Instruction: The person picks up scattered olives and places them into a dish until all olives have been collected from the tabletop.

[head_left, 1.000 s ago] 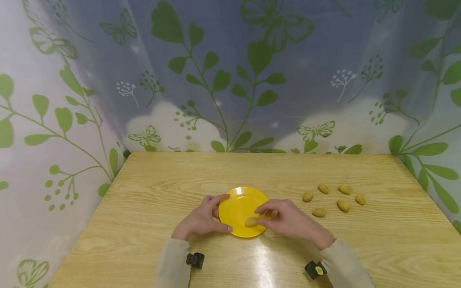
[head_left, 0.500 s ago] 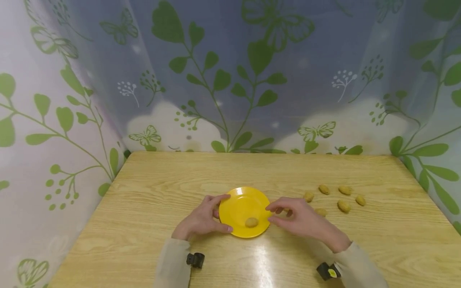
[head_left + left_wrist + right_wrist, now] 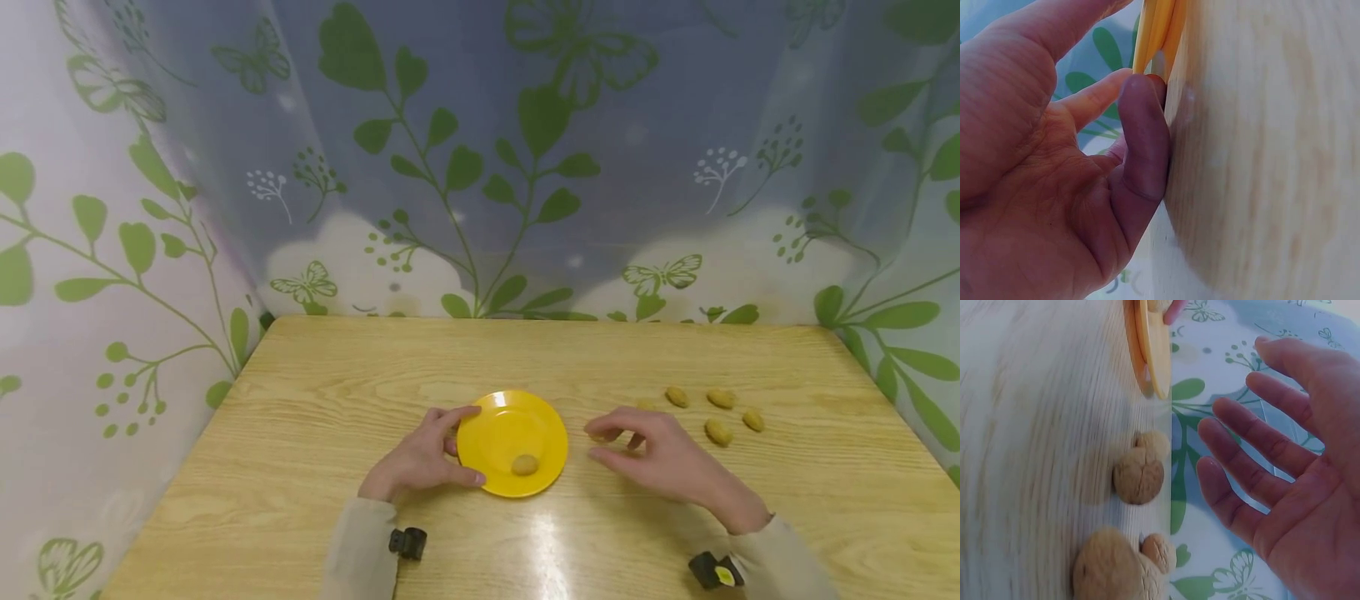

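A yellow plate [image 3: 491, 442] lies on the table, and one walnut [image 3: 525, 465] sits inside it near the front edge. My left hand [image 3: 420, 457] grips the plate's left side, thumb on the near rim and forefinger on the far rim. In the left wrist view, a curled finger [image 3: 1143, 134] rests against the plate's edge [image 3: 1154, 31]. To the right of the plate, my right hand [image 3: 660, 454] hovers with nothing in it. Its relaxed, parted fingers [image 3: 1260, 434] show in the right wrist view, beside several walnuts [image 3: 1140, 476]. The hand partly covers some of them in the head view.
Several loose walnuts [image 3: 718, 432] are spread over the right part of the wooden table [image 3: 337, 367]. A leaf-and-butterfly patterned curtain [image 3: 480, 167] stands behind the table and along both sides. Each wrist carries a small black camera [image 3: 408, 543].
My right hand has let go of the walnut on the plate and moved right, off the plate and towards the loose walnuts. The left hand stays on the rim.
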Motion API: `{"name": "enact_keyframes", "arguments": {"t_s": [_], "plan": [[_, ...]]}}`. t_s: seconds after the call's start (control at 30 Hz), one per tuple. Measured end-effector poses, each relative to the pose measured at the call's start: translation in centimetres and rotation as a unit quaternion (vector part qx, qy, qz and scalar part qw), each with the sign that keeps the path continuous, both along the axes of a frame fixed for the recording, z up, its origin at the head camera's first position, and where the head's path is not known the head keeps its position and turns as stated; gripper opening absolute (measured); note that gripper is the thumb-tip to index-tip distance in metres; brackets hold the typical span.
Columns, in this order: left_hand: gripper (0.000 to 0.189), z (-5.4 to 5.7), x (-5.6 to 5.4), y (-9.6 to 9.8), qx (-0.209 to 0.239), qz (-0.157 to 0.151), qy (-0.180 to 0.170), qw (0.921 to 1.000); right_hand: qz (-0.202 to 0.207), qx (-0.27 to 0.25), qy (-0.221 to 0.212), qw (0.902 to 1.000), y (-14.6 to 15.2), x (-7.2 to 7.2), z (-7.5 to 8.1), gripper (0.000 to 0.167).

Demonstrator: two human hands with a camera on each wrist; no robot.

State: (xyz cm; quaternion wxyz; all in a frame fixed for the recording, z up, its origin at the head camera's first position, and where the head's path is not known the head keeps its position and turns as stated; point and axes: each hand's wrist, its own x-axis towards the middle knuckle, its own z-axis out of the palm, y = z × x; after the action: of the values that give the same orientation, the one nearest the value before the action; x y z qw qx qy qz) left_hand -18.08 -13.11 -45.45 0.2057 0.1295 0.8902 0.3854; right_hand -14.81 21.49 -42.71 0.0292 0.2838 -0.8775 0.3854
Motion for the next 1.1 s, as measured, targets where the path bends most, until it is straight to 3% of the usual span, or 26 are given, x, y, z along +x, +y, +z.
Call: {"name": "enact_keyframes", "arguments": {"t_s": [0.3,0.53,0.87,1.1], "plan": [[0.096,0.0,0.0,0.1,0.001,0.003,0.0,1.0,-0.039,0.012,-0.006,0.9992,1.6,0.8,0.6,0.021],[0.096,-0.1,0.0,0.1,0.001,0.003,0.001,1.0,-0.038,0.006,-0.009,0.9992,3.2,1.3,0.8,0.02],[0.096,-0.1,0.0,0.1,0.001,0.004,-0.001,1.0,-0.048,0.004,0.044,0.9979,5.2,1.7,0.4,0.032],[0.096,-0.2,-0.1,0.1,-0.002,0.0,0.004,1.0,-0.052,0.013,0.05,0.9973,6.4,2.0,-0.2,0.033]]}}
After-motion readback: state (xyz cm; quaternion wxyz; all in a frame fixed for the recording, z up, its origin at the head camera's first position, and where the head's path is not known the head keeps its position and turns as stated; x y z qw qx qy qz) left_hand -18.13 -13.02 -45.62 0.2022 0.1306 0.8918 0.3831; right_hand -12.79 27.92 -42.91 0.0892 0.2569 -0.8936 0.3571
